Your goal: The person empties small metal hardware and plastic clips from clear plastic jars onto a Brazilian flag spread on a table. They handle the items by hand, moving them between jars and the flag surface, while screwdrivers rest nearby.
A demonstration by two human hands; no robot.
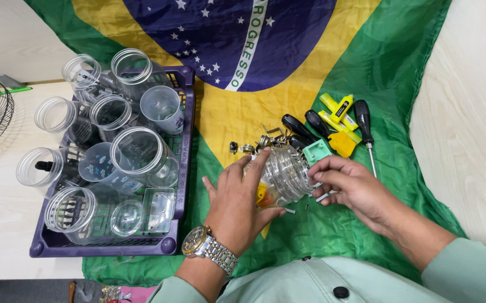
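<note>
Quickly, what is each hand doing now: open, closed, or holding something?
Left hand: closed around the clear plastic jar lying on its side, holding it.
Right hand: fingers at the jar's mouth, touching it; a firm grip cannot be told.

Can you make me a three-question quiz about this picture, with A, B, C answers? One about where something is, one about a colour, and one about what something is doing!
1. Where is the crate of clear jars?
A. Beside the left hand
B. Beyond the screwdrivers
C. On the person's lap

2. What colour is the crate?
A. Red
B. Purple
C. White

3. How is the clear jar in the middle?
A. Standing alone, untouched
B. Lying in the crate
C. Held on its side by both hands

Answers:
1 A: the crate sits to the left of the left hand, on the edge of the flag.
2 B: its rim and walls are purple.
3 C: the left hand and right hand grip the jar, and its mouth faces sideways.
</note>
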